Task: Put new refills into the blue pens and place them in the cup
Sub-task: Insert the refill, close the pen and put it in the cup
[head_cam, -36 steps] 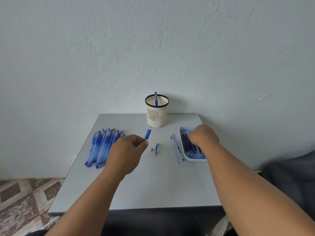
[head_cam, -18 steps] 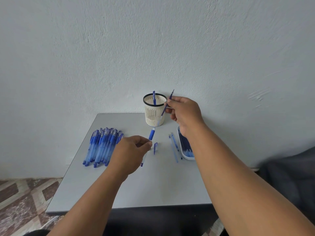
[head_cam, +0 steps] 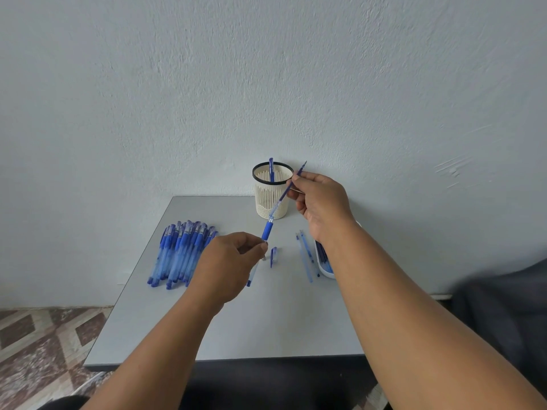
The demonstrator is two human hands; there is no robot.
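Note:
My left hand (head_cam: 231,261) pinches a blue pen barrel (head_cam: 267,230) tilted up toward the right, its open end pointing at the cup. My right hand (head_cam: 321,199) grips a thin blue refill (head_cam: 288,189) whose lower tip sits at the mouth of the barrel. Behind them stands a cream mesh cup (head_cam: 272,199) with a black rim, one blue pen (head_cam: 271,168) upright inside. A pile of blue pens (head_cam: 180,251) lies at the table's left. The white refill tray (head_cam: 324,261) is partly hidden by my right forearm.
On the grey table (head_cam: 251,321) a loose blue pen cap (head_cam: 273,255) lies beside a small metal tip, and two used refills (head_cam: 306,253) rest left of the tray. The wall stands directly behind the cup. Patterned floor shows at lower left.
My right hand left the tray with a refill, rose beside the cup, and brought the refill's tip down to the barrel. My left hand tilted the barrel up to meet it.

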